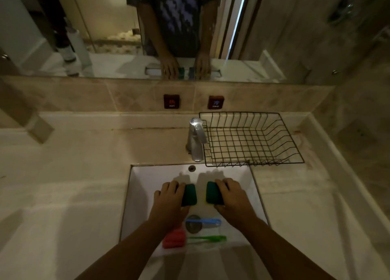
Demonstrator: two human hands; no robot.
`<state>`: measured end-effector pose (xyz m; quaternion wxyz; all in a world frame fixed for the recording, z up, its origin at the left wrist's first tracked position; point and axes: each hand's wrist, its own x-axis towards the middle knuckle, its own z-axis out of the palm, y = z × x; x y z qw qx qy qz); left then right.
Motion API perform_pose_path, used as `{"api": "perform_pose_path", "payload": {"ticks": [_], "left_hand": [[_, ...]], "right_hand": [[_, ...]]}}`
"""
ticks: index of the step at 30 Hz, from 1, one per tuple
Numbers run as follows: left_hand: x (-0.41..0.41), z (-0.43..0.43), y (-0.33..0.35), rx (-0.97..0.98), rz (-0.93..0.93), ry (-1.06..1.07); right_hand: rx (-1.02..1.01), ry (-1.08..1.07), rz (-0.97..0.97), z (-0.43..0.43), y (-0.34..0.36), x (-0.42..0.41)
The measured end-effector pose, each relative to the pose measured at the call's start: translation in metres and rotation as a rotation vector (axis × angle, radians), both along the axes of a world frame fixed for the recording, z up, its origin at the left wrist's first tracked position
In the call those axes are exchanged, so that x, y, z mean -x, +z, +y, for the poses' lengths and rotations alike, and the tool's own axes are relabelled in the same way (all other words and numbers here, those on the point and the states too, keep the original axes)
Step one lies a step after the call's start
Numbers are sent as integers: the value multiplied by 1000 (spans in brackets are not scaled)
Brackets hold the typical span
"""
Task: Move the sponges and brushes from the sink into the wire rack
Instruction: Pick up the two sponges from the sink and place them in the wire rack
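Two green sponges sit inside the white sink [139, 185]. My left hand [168, 201] grips the left sponge [189, 194] from its left side. My right hand [232, 199] grips the right sponge [212, 192] from its right side. Nearer to me in the basin lie a blue-handled brush [204, 221] across the drain, a green-handled brush [207, 238], and a red sponge-like head [174, 238] partly under my left wrist. The black wire rack [251, 140] stands with nothing in it on the counter behind the sink, to the right.
A chrome tap [196, 139] rises between the sink and the rack's left edge. Hot and cold labels [172, 101] are on the tiled wall. A mirror above reflects my hands. Pale stone counter [73, 174] spreads on both sides.
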<state>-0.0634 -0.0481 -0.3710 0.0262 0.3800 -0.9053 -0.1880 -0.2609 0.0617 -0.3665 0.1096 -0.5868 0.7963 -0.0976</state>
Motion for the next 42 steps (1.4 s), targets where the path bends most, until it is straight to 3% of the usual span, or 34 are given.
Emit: {"api": "perform_pose_path", "payload": {"ticks": [10, 16, 23, 30, 35, 42], "left_hand": [[19, 5, 20, 78, 20, -38], [66, 19, 29, 156, 141, -105], [153, 20, 48, 48, 184, 15], [214, -12, 46, 114, 104, 56], [235, -41, 38, 160, 26, 81], [257, -79, 8, 143, -64, 116]], "right_hand": [[46, -65, 3, 15, 24, 15], [176, -173, -50, 25, 41, 68], [205, -166, -82, 10, 47, 147], [202, -76, -35, -27, 34, 218], [48, -8, -88, -73, 20, 245], [94, 82, -52, -123, -15, 262]]}}
